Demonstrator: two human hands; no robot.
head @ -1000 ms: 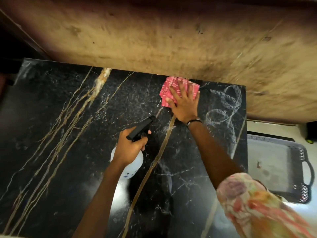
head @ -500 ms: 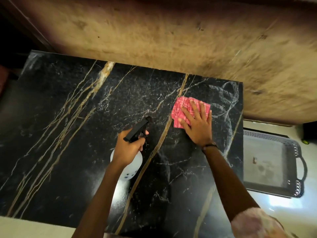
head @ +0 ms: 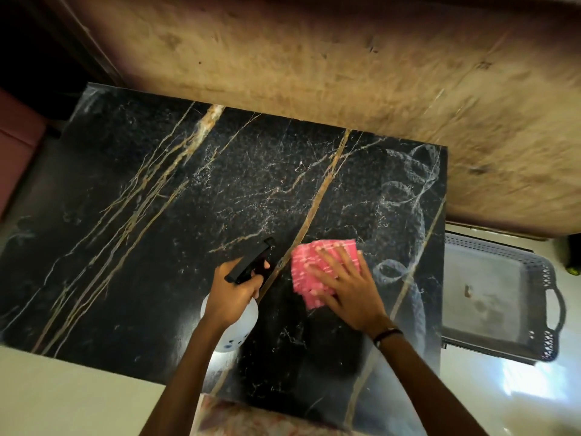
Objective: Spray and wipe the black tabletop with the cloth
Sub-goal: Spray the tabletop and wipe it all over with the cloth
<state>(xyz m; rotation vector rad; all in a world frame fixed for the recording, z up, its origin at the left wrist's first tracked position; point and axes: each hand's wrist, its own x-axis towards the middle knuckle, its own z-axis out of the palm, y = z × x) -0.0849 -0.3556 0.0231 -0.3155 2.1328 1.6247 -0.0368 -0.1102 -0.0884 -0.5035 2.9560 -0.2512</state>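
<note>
Cloth (head: 317, 272) dragged nearer (right hand (head: 349, 294) flat); left hand (head: 234, 292) grips sprayer (head: 251, 262).

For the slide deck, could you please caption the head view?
Right hand presses a pink checked cloth flat on the black veined marble tabletop; left hand grips a white spray bottle.

right hand (head: 347, 289) | dragged cloth (head: 317, 269) nearer; beside spray bottle (head: 239, 309)

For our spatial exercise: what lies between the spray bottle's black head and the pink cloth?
In the head view, only bare black tabletop crossed by a gold vein separates spray bottle and cloth.
</note>
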